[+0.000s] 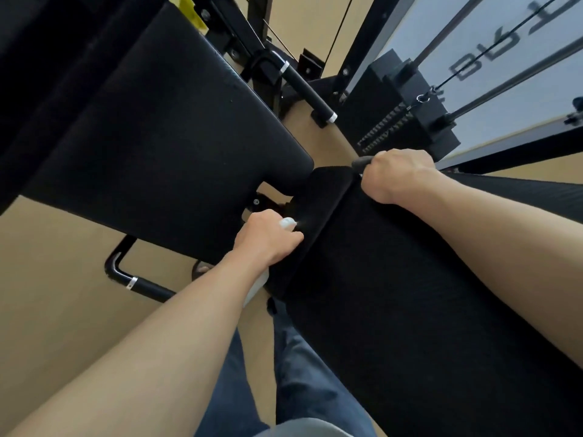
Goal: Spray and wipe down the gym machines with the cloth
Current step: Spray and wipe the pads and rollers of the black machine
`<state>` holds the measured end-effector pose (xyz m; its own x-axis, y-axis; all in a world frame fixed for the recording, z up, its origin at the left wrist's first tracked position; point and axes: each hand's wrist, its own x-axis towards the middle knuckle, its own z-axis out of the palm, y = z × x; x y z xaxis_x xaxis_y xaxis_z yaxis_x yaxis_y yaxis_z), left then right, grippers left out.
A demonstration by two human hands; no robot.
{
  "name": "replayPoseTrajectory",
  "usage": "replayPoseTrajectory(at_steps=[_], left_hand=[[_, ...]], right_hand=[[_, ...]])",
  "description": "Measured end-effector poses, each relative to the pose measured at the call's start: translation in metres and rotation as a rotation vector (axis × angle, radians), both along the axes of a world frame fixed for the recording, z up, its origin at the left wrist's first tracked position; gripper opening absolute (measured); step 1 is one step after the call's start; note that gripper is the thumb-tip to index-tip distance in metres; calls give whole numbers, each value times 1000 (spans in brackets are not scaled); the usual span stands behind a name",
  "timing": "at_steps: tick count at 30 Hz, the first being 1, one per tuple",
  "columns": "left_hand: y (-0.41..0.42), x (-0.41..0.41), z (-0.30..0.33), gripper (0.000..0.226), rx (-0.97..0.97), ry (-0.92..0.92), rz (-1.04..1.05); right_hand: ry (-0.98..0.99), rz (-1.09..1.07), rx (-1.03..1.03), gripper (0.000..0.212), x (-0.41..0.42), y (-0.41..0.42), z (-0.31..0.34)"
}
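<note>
While the left hand [268,239] grips the white spray bottle [287,223], nozzle aimed right at the small black pad [318,212] just beside it, the right hand [394,175] clutches the grey cloth [362,160] at the pad's far end, nearer for wiping

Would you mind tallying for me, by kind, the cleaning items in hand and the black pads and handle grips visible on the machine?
Spray bottle, held in the left hand: 1
Cloth, gripped by the right hand: 1
Black pads: large pad, small pad, long pad: 3
Black handle grips: upper grip, lower grip: 2
Total: 7
</note>
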<state>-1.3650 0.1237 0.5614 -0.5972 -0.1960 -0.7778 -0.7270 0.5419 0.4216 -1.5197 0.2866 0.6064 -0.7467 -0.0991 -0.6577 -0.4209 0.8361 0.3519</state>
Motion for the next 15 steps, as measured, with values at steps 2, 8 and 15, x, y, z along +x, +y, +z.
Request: replayPoseTrajectory(at_steps=[2, 8, 15], left_hand=[[-2, -1, -2, 22, 23, 14, 45], [-19, 13, -7, 15, 64, 75, 235], [-46, 54, -19, 21, -5, 58, 304]], right_hand=[[-24, -10, 3, 40, -2, -2, 0], [-75, -33, 56, 34, -1, -16, 1], [-32, 203, 196, 44, 25, -35, -41]])
